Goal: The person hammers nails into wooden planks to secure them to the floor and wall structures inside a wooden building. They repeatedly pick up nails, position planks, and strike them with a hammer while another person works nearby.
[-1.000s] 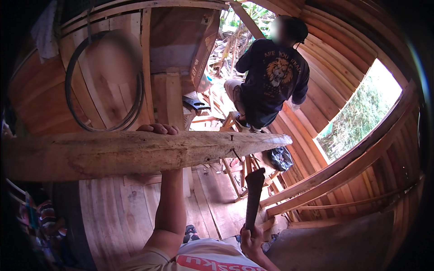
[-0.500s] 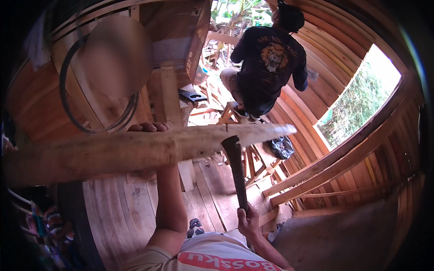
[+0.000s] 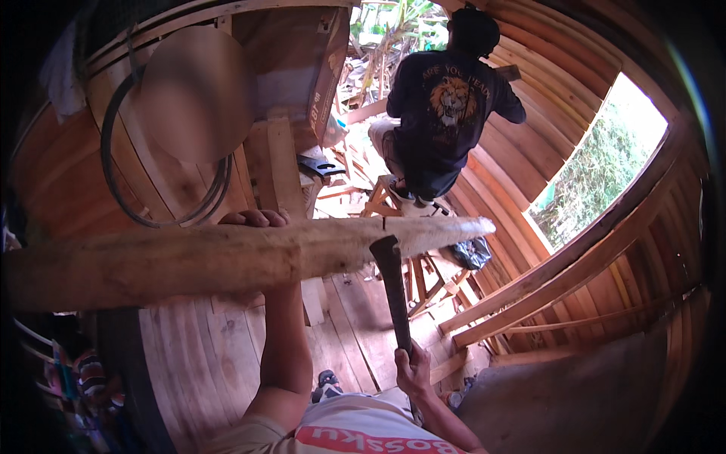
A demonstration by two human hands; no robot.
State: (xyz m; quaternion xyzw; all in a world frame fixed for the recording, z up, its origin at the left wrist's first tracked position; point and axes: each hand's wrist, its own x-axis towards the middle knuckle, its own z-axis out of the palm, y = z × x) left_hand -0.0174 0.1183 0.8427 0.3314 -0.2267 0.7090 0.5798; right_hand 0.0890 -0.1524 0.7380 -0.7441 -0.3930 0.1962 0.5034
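A long pale wooden log (image 3: 174, 261), tapered to a blunt point at its right end, stretches across the view in front of me. My left hand (image 3: 257, 219) reaches from beneath and curls its fingers over the far top side; the log hides the palm. Low at the right, my right hand (image 3: 413, 371) is closed round the lower end of a dark machete (image 3: 395, 299), its handle mostly covered. The blade points up, its broad tip close to the underside of the tapered part; whether it touches I cannot tell. A dark mark crosses the log just above that tip.
A person (image 3: 450, 113) in a dark shirt works with their back to me, by the plank wall (image 3: 560, 98). Wood scraps and a black plastic bag (image 3: 473, 253) lie beyond the log. A coiled black hose (image 3: 113, 163) hangs left; a window opening (image 3: 605, 166) is right.
The log's tapered end has dropped slightly, and the machete's tip is a little lower. My hands keep their grips. The other person has shifted slightly, right arm raised toward the wall.
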